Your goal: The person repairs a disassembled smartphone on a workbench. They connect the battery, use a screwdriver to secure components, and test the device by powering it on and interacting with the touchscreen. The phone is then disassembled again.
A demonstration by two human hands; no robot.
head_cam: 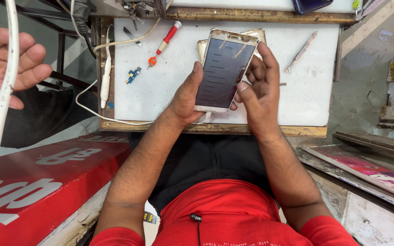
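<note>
Smartphone (223, 69) between both hands (185, 98), above worktop (160, 91).

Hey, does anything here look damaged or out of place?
Yes. The phone held in both hands shows fine crack lines across its dark screen, and a small blue circuit part lies loose on the white mat.

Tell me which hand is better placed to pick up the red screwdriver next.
Probably the left hand. The red screwdriver lies on the white board on its side of the phone, with a bare stretch of board between. The right hand would have to cross over the phone.
</note>
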